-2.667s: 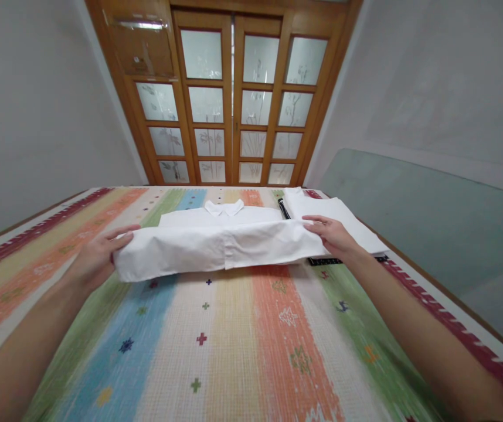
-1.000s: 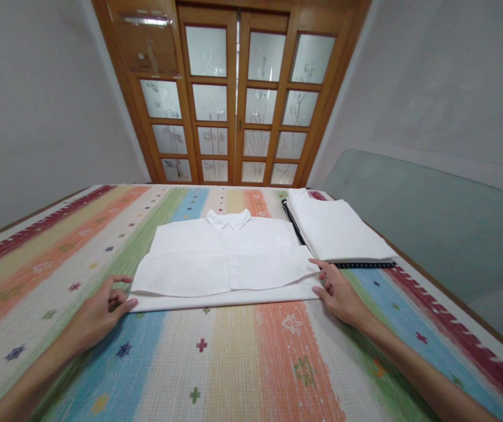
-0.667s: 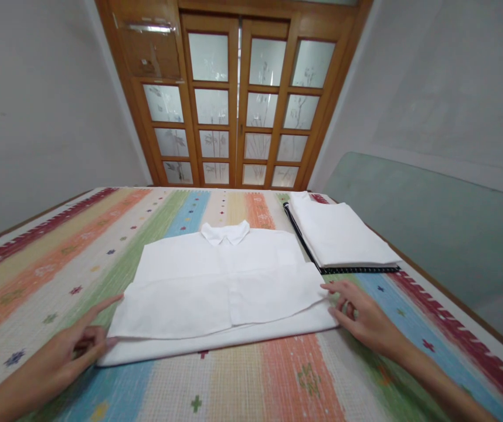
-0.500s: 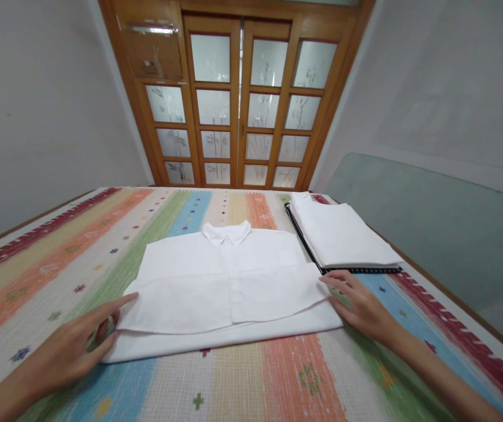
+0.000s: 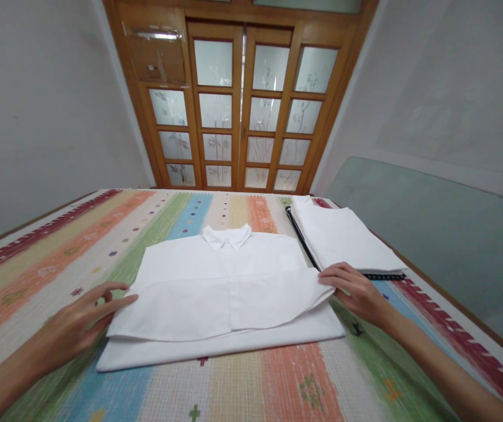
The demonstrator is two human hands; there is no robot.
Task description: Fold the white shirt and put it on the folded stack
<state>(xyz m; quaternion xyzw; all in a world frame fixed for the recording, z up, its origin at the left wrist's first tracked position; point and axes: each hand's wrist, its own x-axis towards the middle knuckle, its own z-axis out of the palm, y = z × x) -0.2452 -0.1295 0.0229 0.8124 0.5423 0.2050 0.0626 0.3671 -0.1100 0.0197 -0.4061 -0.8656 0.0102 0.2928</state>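
Observation:
A white collared shirt [image 5: 225, 258] lies face up in front of me, its collar at the far side. Its lower part is doubled up across the front as a flap [image 5: 181, 308], over a further white layer along the near edge. At the left end of the fold, my left hand [image 5: 95, 313] pinches the cloth, its fingertips on top. My right hand [image 5: 357, 293] grips the flap's right corner between thumb and fingers. That corner is slightly raised, with the cloth curving below it. Both thumbs are partly hidden.
Beyond my right hand, a folded white cloth [image 5: 348, 237] rests on a black-edged item [image 5: 299, 234]. A striped, multicoloured cover [image 5: 141, 234] spreads under everything. A pale green panel [image 5: 436, 228] stands along the right side. Wooden glazed doors [image 5: 240, 105] are at the back.
My left hand has closed in on the fold's left end. On the right, the flap's corner has lifted a little in my right hand. The view has tilted slightly.

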